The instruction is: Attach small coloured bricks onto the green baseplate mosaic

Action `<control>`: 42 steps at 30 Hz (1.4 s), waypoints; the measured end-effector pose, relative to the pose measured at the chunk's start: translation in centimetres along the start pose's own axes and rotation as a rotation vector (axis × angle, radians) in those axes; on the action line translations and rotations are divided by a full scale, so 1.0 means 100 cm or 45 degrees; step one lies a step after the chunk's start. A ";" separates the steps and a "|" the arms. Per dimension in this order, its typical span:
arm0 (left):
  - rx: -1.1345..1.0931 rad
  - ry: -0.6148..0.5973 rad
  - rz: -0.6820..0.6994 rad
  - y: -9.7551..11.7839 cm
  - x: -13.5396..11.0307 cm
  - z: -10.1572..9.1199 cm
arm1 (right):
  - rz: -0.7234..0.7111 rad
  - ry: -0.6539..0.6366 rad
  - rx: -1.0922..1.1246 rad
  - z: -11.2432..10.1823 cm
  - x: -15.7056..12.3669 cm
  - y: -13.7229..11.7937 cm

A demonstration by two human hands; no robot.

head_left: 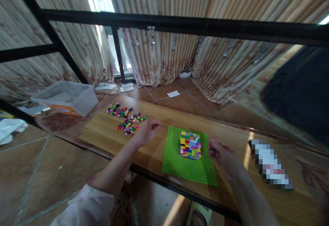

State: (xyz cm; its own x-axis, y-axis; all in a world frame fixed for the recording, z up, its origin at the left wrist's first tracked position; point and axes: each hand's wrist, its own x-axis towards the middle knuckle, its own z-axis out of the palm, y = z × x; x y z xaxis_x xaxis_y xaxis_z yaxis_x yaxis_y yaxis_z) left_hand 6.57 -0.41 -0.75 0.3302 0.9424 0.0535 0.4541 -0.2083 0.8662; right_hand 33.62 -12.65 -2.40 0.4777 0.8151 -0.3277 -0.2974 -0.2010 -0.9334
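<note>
A green baseplate [171, 162] lies on the wooden table, and a block of many-coloured building bricks [190, 145] is built up on it. To the left of the plate, my left hand [147, 132] hovers above the table with its fingers closed in a pinch; whatever is between them, if anything, is too small to see. Beyond its wrist spreads a pile of loose bricks [131, 123]. My right hand [223, 155] is over the plate's right edge, beside the brick block, fingers curled together. Anything inside it is hidden.
A clear plastic bin [84, 99] stands past the table's left end. At the right of the wooden table [151, 154] lies a blurred-out, dark-edged object [271, 166]. A black metal rail [180, 22] crosses before the curtains [154, 58]. White papers [173, 94] lie on the tiled floor.
</note>
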 end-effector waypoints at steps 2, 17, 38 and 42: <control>0.383 0.056 -0.010 -0.007 0.001 -0.022 | -0.029 0.007 -0.029 -0.001 0.001 0.003; 0.947 -0.070 0.160 -0.020 -0.013 -0.014 | -0.092 -0.033 -0.144 0.006 0.001 0.007; 0.438 -0.188 0.582 0.029 -0.015 0.045 | -0.164 0.041 -0.250 0.015 0.003 0.005; 0.447 -0.259 0.703 0.049 -0.016 0.073 | -0.005 -0.028 -0.337 0.019 0.004 0.014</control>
State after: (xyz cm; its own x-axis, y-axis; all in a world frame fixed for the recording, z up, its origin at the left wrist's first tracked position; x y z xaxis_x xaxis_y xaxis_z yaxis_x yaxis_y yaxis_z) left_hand 14.27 -4.82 -0.23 0.7238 0.6131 0.3167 0.4046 -0.7488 0.5249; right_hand 31.82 -11.57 -3.54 0.4594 0.8271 -0.3238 -0.0675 -0.3309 -0.9412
